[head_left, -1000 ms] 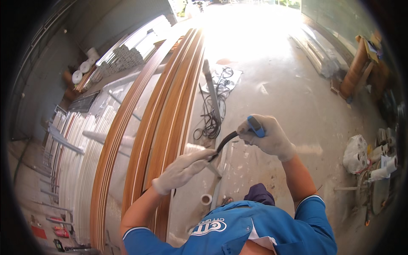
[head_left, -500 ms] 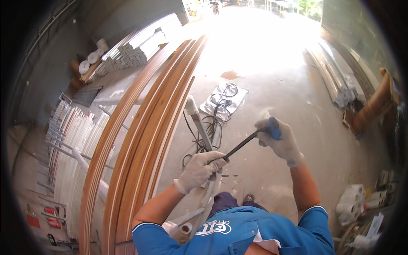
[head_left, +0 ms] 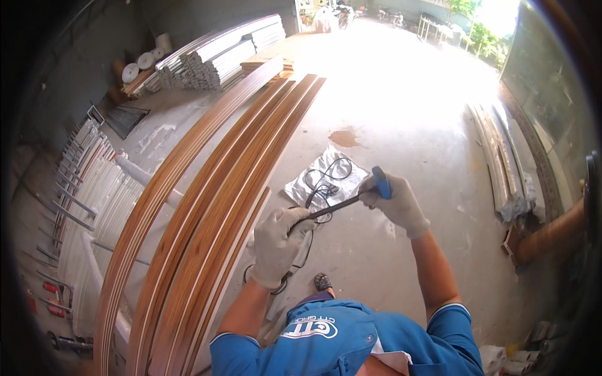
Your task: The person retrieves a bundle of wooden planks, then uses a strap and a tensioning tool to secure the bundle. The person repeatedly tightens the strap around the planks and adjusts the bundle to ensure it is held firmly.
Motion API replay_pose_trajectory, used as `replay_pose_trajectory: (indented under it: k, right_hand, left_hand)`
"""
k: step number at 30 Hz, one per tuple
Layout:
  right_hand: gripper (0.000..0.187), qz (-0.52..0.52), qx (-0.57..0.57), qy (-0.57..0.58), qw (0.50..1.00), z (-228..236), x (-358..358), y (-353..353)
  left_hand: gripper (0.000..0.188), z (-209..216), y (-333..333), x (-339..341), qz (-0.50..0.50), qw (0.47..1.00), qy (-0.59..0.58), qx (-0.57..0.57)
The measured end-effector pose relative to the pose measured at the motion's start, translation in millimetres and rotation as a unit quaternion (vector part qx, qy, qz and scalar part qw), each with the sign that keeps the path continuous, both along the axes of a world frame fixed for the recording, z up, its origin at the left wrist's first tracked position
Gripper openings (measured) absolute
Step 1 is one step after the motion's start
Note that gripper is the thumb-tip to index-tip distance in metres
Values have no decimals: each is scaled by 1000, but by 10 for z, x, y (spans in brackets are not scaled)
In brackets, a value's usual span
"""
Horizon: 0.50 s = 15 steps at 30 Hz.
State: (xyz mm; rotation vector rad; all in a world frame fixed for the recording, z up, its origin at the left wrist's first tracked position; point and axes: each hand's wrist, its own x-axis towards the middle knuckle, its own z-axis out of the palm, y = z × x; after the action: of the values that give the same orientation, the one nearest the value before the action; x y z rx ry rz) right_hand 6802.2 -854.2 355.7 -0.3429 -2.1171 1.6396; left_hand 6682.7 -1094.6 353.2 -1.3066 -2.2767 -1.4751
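Both my hands wear pale work gloves. A long, narrow dark strip stretches between them at a slant, its right end higher. My left hand is closed around the strip's lower end, beside the wood-grain planks. My right hand grips the upper end, together with a blue piece that sticks up past the fingers. Whether the blue piece is a handle joined to the strip I cannot tell. Below the strip, a silvery sheet lies on the floor with a coiled black cable on it.
Long brown wood-grain planks run along my left, raised off the floor. White lengths fill a rack farther left. Stacked profiles lie at the far left. Wrapped bundles and a brown tube are at the right.
The view has shifted, with the planks and the silvery sheet placed differently in it. My hands have moved left in the picture, still holding the strip, which now slants less steeply.
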Motion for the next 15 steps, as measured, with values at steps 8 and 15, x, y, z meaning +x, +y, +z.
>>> replay_pose_trajectory:
  k: [8,15]
  right_hand:
    - [13,29,7,29,999,51,-1475,1580]
    - [17,65,87,51,993,-186,-3304,3270]
  left_hand:
    - [20,97,1373,-1108,62,998,27,-5]
    - [15,-341,3052,-2428,194,973,123,-24]
